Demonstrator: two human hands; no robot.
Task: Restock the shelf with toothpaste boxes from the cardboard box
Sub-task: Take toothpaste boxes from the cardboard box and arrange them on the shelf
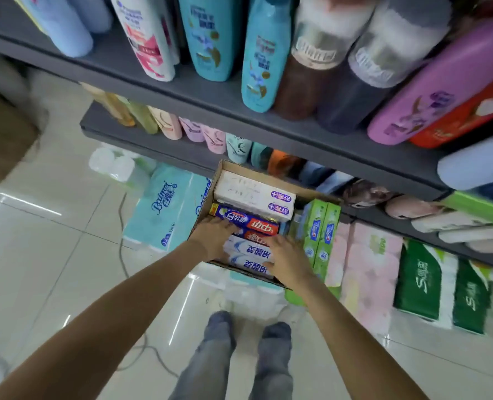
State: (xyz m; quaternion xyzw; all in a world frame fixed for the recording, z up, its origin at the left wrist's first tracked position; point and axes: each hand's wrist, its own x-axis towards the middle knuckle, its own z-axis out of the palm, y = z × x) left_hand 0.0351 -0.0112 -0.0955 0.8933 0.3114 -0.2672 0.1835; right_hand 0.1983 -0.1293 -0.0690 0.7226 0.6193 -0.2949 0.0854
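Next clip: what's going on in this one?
A person standing at a store shelf reaches both hands into an open cardboard box of toothpaste boxes. The left hand and right hand rest on either side of the blue-and-white toothpaste boxes nearest them. Nothing is lifted out yet; the red-and-blue, white and green boxes remain packed.

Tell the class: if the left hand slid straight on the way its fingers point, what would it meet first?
Probably the blue-and-red toothpaste box in the cardboard box; the left hand already points across it, though depth is unclear.
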